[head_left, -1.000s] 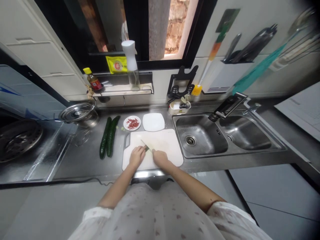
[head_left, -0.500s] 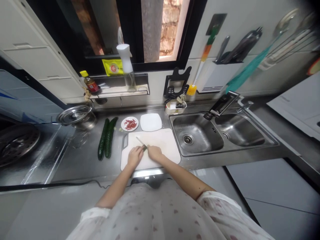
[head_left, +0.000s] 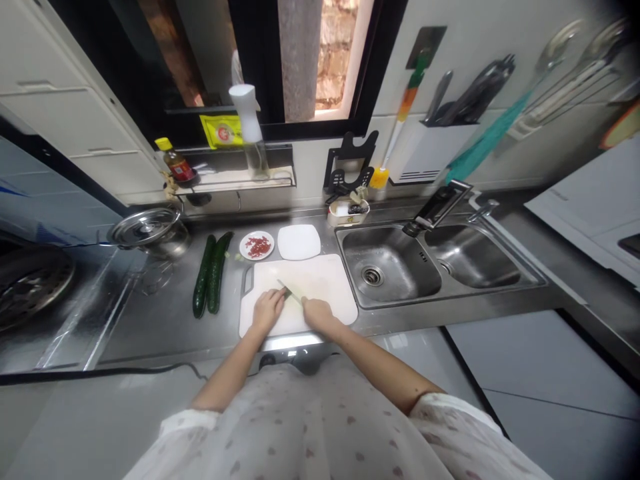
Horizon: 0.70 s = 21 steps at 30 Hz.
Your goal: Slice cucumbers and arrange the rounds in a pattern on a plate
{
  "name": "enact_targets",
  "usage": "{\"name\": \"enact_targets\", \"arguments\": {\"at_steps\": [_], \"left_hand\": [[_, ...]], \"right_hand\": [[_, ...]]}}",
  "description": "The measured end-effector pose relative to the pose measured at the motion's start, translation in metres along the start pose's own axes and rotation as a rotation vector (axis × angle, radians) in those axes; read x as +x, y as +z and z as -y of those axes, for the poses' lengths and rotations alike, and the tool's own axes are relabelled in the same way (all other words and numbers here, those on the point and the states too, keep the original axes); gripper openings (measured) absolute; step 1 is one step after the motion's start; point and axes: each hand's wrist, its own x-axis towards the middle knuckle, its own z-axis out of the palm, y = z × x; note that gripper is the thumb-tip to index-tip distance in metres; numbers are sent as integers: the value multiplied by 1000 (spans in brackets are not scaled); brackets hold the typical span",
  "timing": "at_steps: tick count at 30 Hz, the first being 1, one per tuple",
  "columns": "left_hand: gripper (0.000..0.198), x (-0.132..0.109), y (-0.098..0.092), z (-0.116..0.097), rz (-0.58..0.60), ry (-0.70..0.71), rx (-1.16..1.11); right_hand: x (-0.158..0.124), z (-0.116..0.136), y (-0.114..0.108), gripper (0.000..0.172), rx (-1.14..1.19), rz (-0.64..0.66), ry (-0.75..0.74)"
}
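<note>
My right hand [head_left: 320, 315] is closed round the handle of a knife [head_left: 291, 288], whose pale blade slants up and left over the white cutting board [head_left: 327, 277]. My left hand [head_left: 268, 310] has its fingers curled down on a small dark green vegetable piece [head_left: 287, 293] beside the blade. The fingers mostly cover that piece, so its kind does not show. Behind the board are a white plate [head_left: 299, 241], with nothing on it, and a small white dish [head_left: 244, 247] of chopped red bits. Two whole cucumbers [head_left: 209, 275] lie left of the board.
A double steel sink [head_left: 390, 270] with a black faucet [head_left: 433, 210] adjoins the board on the right. A lidded steel pot [head_left: 153, 233] stands at the left back. Above the counter, a shelf [head_left: 240, 180] carries a sauce bottle [head_left: 177, 165] and a spray bottle [head_left: 253, 137].
My right hand and the knife have moved slightly right, away from my left hand, and more of the blade's flat shows. My left hand stays on the green piece. The whole view has shifted slightly.
</note>
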Motion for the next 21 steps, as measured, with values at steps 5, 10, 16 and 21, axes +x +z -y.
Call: {"name": "enact_targets", "arguments": {"at_steps": [5,10,16,21], "left_hand": [[32,0,1,0,-14,6,-13],[32,0,-2,-1,-2,-2,-4],[34,0,-6,-4,24,-30,-5],[35,0,-8,-5,23,-117,-10]], "right_hand": [[-11,-6,1,30,-4,20,4],[-18,-11,-1,31,-16,46,0],[-25,-21,-8,30,-28,36,-4],[-31,-26,-17,32,-98,-12,63]]}}
